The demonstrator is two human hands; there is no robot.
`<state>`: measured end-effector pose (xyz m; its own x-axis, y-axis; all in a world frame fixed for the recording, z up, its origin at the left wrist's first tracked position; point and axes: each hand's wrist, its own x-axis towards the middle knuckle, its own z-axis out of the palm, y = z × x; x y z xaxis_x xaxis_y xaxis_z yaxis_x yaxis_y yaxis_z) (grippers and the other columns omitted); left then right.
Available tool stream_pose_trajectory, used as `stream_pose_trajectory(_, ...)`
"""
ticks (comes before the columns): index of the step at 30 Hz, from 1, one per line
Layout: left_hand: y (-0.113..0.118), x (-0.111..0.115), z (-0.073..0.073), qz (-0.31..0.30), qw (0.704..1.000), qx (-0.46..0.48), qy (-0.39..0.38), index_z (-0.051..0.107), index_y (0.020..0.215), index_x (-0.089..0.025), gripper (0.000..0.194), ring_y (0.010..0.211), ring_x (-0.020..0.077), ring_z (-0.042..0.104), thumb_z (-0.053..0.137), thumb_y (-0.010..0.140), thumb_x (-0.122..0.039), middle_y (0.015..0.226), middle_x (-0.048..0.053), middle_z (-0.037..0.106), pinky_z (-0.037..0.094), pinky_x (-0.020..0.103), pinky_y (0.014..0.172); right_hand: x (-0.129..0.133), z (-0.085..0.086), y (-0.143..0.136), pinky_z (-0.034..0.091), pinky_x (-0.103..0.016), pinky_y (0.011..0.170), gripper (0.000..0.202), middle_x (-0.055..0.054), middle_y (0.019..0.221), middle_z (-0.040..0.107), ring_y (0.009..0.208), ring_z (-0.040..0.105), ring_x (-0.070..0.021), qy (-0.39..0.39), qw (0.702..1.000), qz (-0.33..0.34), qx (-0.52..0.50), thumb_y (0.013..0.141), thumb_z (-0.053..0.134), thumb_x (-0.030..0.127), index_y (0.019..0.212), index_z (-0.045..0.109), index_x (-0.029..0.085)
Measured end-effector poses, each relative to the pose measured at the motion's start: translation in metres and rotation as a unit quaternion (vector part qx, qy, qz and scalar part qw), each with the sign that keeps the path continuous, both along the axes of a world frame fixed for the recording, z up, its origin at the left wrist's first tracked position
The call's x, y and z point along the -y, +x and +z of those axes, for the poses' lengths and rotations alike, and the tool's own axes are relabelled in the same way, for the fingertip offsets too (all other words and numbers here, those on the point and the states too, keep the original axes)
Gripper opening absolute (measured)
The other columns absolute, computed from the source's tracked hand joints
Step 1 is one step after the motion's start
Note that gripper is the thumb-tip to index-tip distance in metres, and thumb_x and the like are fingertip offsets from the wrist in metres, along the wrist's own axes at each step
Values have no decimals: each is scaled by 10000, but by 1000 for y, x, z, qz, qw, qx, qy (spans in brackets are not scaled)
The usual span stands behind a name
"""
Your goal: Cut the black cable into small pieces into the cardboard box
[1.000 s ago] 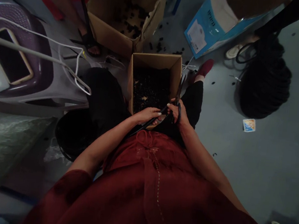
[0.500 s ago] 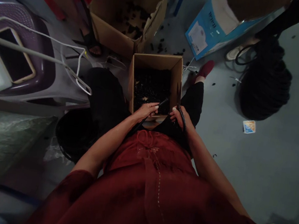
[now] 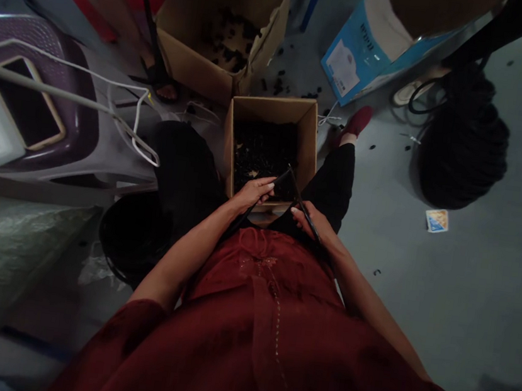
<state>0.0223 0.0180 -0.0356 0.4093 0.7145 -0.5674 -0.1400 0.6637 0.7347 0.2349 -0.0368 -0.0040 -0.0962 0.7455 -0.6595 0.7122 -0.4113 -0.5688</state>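
Note:
My left hand (image 3: 255, 193) is closed on a black strip (image 3: 282, 179), whose end sticks out over the near edge of a cardboard box (image 3: 277, 103). Fingers wrapped round its handles, my right hand (image 3: 310, 219) holds dark scissors (image 3: 300, 194). Their blades point up and to the left, and the tips are at the strip's end; whether they touch it I cannot tell. Inside the box, between my legs, lie many small black pieces (image 3: 262, 148).
Behind stand a larger open carton (image 3: 191, 63) with black pieces and a blue and white box (image 3: 354, 55). A purple stool (image 3: 82, 97) holds a phone (image 3: 29, 103). On the right lies a black bundle (image 3: 464, 144). Other people's feet show near the boxes.
The scissors have swung from pointing forward to pointing left, with their tips now at the strip's end. My right hand has moved slightly nearer my body. My left hand has barely moved.

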Motion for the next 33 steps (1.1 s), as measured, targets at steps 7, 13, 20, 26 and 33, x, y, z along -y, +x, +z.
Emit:
stream_pose_trajectory(7,0,-1,2,-27,999,-21,4,497,1270,-141,474,490,15,397,545,818,-276,732,-1,534,258,138,402,-1,1,-1,463,-288,669,495,-71,940,652,748,617,-187,11,998,55,28,801,446,604,1112,482,221)
stream_pose_trajectory(13,-5,-5,8,-79,995,-49,36,489,1281,-137,474,500,18,392,519,830,-280,743,4,536,256,144,414,-5,13,2,451,-282,661,479,-68,891,655,744,612,-194,13,995,94,40,815,419,601,1081,500,211)
stream_pose_trajectory(20,-6,-8,10,-115,991,-58,39,490,1281,-121,484,503,22,387,523,826,-281,739,11,543,252,149,416,-6,17,6,438,-279,683,493,-86,944,653,819,607,-218,21,991,120,61,816,416,605,1105,491,212)
stream_pose_trajectory(26,-7,-9,5,-137,988,-57,33,517,1255,-119,481,482,23,366,554,808,-294,703,0,552,275,163,441,-5,11,5,435,-291,718,517,-103,1023,632,876,598,-235,19,993,107,46,799,473,584,1150,468,206)
stream_pose_trajectory(33,-9,-10,7,-163,984,-56,49,512,1255,-111,473,481,24,362,531,822,-300,691,-14,538,269,177,455,-10,14,1,432,-311,765,541,-118,1069,603,917,583,-242,16,994,106,34,793,507,541,1184,441,173)
